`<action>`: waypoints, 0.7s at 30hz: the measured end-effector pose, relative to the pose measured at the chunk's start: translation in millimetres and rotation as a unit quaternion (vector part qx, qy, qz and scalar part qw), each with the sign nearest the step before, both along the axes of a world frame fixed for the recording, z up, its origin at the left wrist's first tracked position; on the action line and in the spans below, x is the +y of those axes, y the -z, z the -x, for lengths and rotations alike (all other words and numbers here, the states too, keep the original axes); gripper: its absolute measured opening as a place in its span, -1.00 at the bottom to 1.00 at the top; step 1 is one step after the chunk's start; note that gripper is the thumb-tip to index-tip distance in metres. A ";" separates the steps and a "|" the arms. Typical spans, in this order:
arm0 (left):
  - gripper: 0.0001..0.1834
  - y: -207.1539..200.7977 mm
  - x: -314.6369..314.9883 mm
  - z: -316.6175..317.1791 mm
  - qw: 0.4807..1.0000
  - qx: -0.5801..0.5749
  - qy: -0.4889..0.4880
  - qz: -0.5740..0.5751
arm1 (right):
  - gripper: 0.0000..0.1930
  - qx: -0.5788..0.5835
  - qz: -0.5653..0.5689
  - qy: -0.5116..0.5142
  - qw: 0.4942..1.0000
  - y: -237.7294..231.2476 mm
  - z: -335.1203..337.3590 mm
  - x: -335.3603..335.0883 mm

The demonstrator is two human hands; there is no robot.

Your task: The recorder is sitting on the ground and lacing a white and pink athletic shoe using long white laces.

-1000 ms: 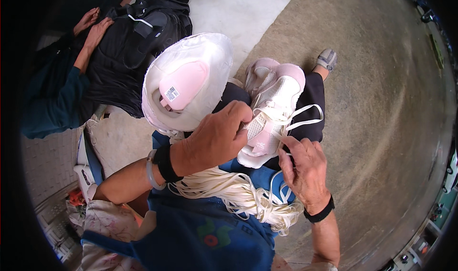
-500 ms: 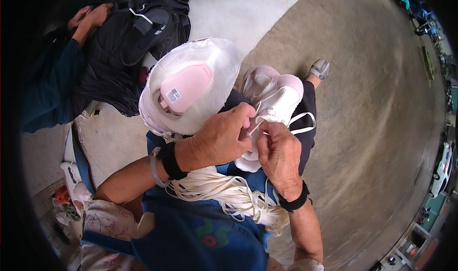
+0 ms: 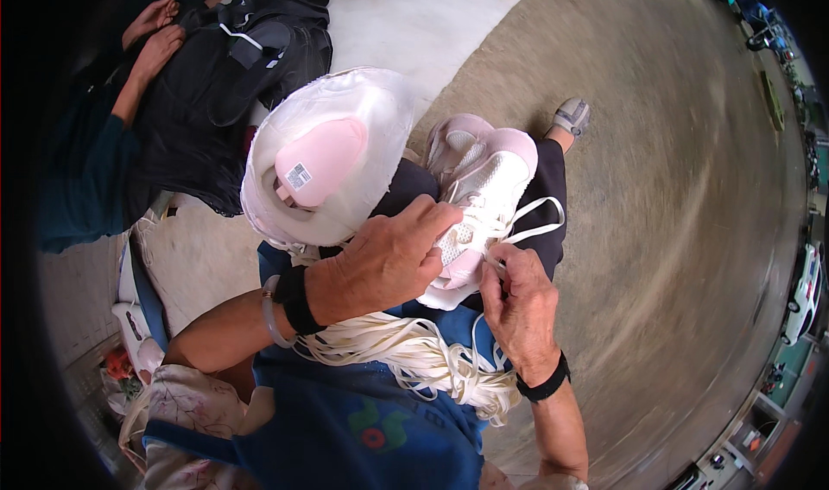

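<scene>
Across my lap lies a white and pink shoe upper [image 3: 490, 179] with a white shoelace [image 3: 546, 218] partly threaded through its eyelets and a loop standing out to the right. My left hand [image 3: 384, 252] grips the upper's left side near the eyelets, some fingertips hidden behind it. Thumb and finger of my right hand [image 3: 522, 304] pinch the lace at the upper's lower right. A second upper [image 3: 445, 136] shows partly behind the first. Below my hands, a thick bundle of loose cream laces [image 3: 423, 356] rests on my blue apron [image 3: 345, 417].
Left of my hands sits an opened white bag [image 3: 341, 179] with a pink insole-shaped piece [image 3: 324, 158] inside. Beyond it, a person's hands [image 3: 155, 41] are by a pile of black shoe parts [image 3: 233, 84]. A foot in a grey shoe [image 3: 572, 117] stands on the concrete floor [image 3: 665, 231].
My right hand has drawn down and right, away from my left hand, with the lace in its fingers. More of the upper's front now shows. The other person's hands have moved apart slightly.
</scene>
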State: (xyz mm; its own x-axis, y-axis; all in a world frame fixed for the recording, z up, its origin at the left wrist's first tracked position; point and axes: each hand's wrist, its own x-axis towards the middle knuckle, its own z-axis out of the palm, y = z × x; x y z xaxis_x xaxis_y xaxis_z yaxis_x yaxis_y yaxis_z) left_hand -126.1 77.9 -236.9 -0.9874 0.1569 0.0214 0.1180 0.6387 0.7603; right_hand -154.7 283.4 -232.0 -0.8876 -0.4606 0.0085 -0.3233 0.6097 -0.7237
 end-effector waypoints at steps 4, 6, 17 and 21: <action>-0.50 -4.6 1.2 -0.4 0.999 0.009 0.014 0.028 | -0.79 0.097 -0.040 -0.038 0.994 3.5 5.9 -5.2; -0.51 -5.5 1.7 -0.1 0.999 0.010 0.016 0.033 | -0.81 0.117 -0.084 -0.056 0.988 4.4 7.6 -6.8; -0.55 -3.0 2.8 1.4 0.999 -0.006 0.026 0.045 | -0.75 0.162 -0.090 -0.114 0.976 -3.6 14.3 -3.3; -0.56 -1.9 4.1 1.3 0.996 0.002 0.055 0.068 | -0.75 0.122 -0.083 -0.145 0.978 -14.9 12.3 16.6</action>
State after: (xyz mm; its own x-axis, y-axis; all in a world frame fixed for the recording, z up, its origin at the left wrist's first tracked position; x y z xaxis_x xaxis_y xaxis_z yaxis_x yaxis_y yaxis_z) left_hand -127.4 81.9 -235.0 -0.9639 0.2664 -0.0029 0.1967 0.7192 0.6664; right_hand -167.0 299.9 -217.1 -0.6995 -0.7065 0.1075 -0.6517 0.5690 -0.5015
